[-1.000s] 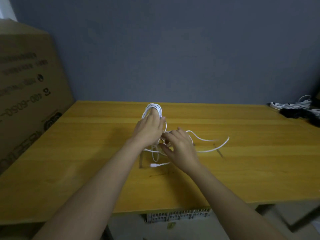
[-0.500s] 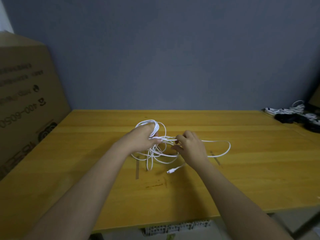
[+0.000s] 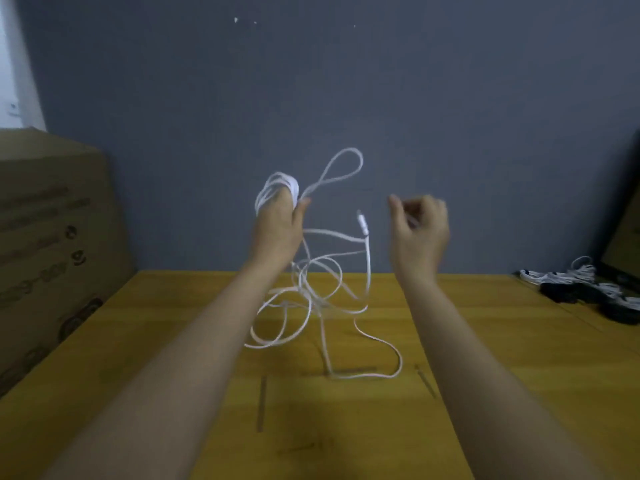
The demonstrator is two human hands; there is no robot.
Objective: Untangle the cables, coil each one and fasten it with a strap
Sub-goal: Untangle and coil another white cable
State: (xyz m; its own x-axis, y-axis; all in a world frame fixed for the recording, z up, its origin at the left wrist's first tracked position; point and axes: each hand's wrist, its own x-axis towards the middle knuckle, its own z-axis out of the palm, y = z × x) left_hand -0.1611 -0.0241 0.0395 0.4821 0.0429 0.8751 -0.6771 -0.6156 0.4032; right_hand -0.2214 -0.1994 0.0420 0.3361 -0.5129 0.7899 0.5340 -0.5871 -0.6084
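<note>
Background: grey wall behind a yellow wooden table [image 3: 502, 358]; the table runs left to right across the view.
Far left: large cardboard box [image 3: 52, 244] standing against the table's left edge, printed side facing me.
Left hand [image 3: 277, 226]: raised well above the table, back of the hand toward me. My fingers are curled through a bundle of loops of the white cable [image 3: 367, 268], which wraps over the fingertips at the top of the hand. One further loop stands up and to the right from my thumb.
Cable, position: hanging from my left hand down to the table, between my two forearms.
Cable, axis: long axis roughly vertical, top at my left hand, bottom on the wood. The middle is a loose tangle of crossed loops in the air; the lowest run lies flat on the table and curves off to the right.
Cable, end: one connector [image 3: 362, 223] points upward, in the air between my hands, touching neither.
Right hand [image 3: 419, 233]: raised level with the left, apart from the cable. Fingers loosely curled; blurred, so I cannot tell whether they pinch anything.
Far right: heap of other white and black cables [image 3: 585, 289] on the table's back corner, beside a dark framed panel [image 3: 623, 237].
</note>
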